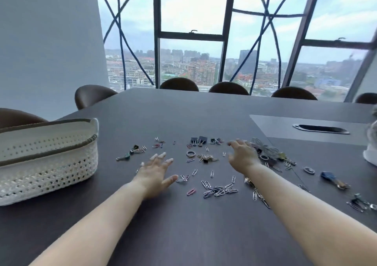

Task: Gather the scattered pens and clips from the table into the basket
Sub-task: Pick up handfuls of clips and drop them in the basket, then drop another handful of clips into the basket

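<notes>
- Left hand (pixel 156 173) open, fingers spread, palm down just over the dark table (pixel 183 235), holding nothing.
- Right hand (pixel 241 154) open too, fingers loosely curved, above the clips, empty.
- Paper clips (pixel 219 190) and binder clips (pixel 199 140) scattered between and right of both hands.
- White woven basket (pixel 47 163) sits at table's left, well apart from the clips.
- No pens identifiable.
</notes>
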Available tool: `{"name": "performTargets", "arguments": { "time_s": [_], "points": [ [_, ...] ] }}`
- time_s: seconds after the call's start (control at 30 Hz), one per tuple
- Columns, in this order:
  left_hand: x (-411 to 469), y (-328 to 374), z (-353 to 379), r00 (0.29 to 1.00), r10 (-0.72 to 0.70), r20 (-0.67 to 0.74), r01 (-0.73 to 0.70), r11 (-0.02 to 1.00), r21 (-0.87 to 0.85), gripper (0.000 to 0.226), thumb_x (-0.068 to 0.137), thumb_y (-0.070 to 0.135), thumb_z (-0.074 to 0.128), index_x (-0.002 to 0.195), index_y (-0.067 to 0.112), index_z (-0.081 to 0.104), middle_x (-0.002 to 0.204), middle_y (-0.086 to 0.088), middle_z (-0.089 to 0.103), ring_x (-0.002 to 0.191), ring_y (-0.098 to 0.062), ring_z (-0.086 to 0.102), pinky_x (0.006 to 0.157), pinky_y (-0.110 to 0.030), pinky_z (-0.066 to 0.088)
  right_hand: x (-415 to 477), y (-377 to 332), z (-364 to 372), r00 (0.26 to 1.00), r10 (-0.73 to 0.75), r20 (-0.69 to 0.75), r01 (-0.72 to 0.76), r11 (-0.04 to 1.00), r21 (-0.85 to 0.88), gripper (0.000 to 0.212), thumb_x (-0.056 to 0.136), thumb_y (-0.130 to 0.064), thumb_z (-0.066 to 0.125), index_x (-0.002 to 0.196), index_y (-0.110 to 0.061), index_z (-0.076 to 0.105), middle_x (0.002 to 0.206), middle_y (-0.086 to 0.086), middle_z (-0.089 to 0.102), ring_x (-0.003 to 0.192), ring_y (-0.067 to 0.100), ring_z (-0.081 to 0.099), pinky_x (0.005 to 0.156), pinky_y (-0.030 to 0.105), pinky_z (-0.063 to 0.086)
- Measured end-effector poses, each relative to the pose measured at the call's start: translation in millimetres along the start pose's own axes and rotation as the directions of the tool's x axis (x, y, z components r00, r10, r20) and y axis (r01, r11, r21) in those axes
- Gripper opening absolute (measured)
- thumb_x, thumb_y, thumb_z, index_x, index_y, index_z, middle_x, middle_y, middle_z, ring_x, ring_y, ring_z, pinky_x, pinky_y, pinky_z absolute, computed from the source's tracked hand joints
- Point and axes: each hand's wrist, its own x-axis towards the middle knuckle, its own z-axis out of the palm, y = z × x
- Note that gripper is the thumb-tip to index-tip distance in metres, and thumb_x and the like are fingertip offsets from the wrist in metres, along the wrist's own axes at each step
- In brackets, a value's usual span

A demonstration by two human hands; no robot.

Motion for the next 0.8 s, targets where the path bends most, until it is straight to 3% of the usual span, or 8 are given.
{"name": "performTargets", "arguments": {
  "time_s": [0.1,0.23,0.3,0.43,0.5,0.57,0.63,0.8],
  "points": [
    [14.7,18.5,12.0,0.998,-0.039,0.058,0.041,0.999,-0.035,0.066,0.090,0.060,0.030,0.147,0.031,0.013,0.158,0.004,0.000,0.145,-0.016,-0.004,0.115,-0.050,0.002,8.3,54.1,-9.8,0.971,0.238,0.008,-0.237,0.970,-0.063,0.054,0.089,-0.019,0.044,0.141,-0.017,0.030,0.153,0.008,0.023,0.144,0.030,0.011,0.117,0.050,0.014],
    [24.3,18.3,20.0,0.999,-0.034,0.003,0.034,0.999,-0.009,0.065,0.090,0.061,0.028,0.146,0.030,0.018,0.157,0.005,0.008,0.145,-0.013,0.001,0.117,-0.044,0.003,17.1,86.6,-8.2,0.928,0.367,0.069,-0.360,0.928,-0.093,0.067,0.091,-0.031,0.044,0.147,-0.024,0.008,0.158,0.008,-0.001,0.144,0.035,-0.004,0.116,0.053,0.006],
    [25.1,15.7,22.1,1.000,-0.020,-0.017,0.019,0.999,-0.026,0.064,0.090,0.060,0.030,0.145,0.030,0.021,0.157,0.006,0.011,0.145,-0.012,0.003,0.117,-0.041,0.005,22.6,93.9,-2.8,0.909,0.406,0.091,-0.398,0.912,-0.094,0.070,0.091,-0.037,0.045,0.147,-0.021,0.006,0.158,0.010,0.004,0.144,0.038,0.002,0.115,0.051,0.010],
    [28.4,14.6,23.3,0.997,0.017,-0.072,-0.025,0.994,-0.105,0.048,0.094,0.049,0.036,0.140,0.034,0.034,0.154,0.005,0.022,0.144,-0.013,0.013,0.117,-0.037,0.011,28.1,93.4,5.2,0.904,0.423,-0.055,-0.425,0.904,-0.034,0.043,0.091,-0.024,0.049,0.128,-0.006,0.039,0.137,0.018,0.040,0.125,0.038,0.040,0.101,0.043,0.037],
    [25.1,15.4,21.2,0.991,0.045,-0.128,-0.071,0.977,-0.203,0.035,0.094,0.038,0.045,0.127,0.031,0.052,0.143,0.003,0.040,0.136,-0.016,0.033,0.113,-0.033,0.025,24.3,85.2,7.4,0.909,0.409,-0.080,-0.411,0.912,-0.005,0.037,0.090,-0.018,0.053,0.123,-0.004,0.044,0.128,0.020,0.044,0.118,0.037,0.045,0.095,0.043,0.043],
    [19.6,17.4,18.5,0.972,0.056,-0.228,-0.108,0.969,-0.224,0.021,0.090,0.031,0.054,0.106,0.024,0.066,0.118,0.003,0.056,0.111,-0.018,0.051,0.098,-0.030,0.040,19.3,76.1,9.3,0.925,0.368,-0.097,-0.369,0.929,0.015,0.038,0.089,-0.019,0.056,0.122,-0.005,0.047,0.127,0.020,0.044,0.116,0.037,0.047,0.095,0.044,0.043],
    [12.0,19.5,13.6,0.963,0.014,-0.268,-0.075,0.972,-0.221,0.015,0.088,0.028,0.058,0.094,0.018,0.067,0.097,0.004,0.055,0.090,-0.016,0.053,0.082,-0.026,0.043,13.0,62.4,7.9,0.937,0.325,-0.127,-0.316,0.945,0.085,0.037,0.089,-0.019,0.056,0.122,-0.005,0.048,0.127,0.021,0.044,0.117,0.039,0.046,0.097,0.044,0.041],
    [-12.7,7.7,6.7,0.973,-0.033,-0.231,-0.004,0.988,-0.156,0.018,0.092,0.025,0.050,0.101,0.014,0.061,0.107,-0.002,0.059,0.101,-0.024,0.057,0.086,-0.030,0.043,-0.6,-2.4,-12.4,0.967,0.154,-0.204,-0.089,0.951,0.295,0.037,0.090,-0.020,0.055,0.123,-0.005,0.048,0.122,0.022,0.045,0.109,0.041,0.050,0.096,0.045,0.041]
  ]
}}
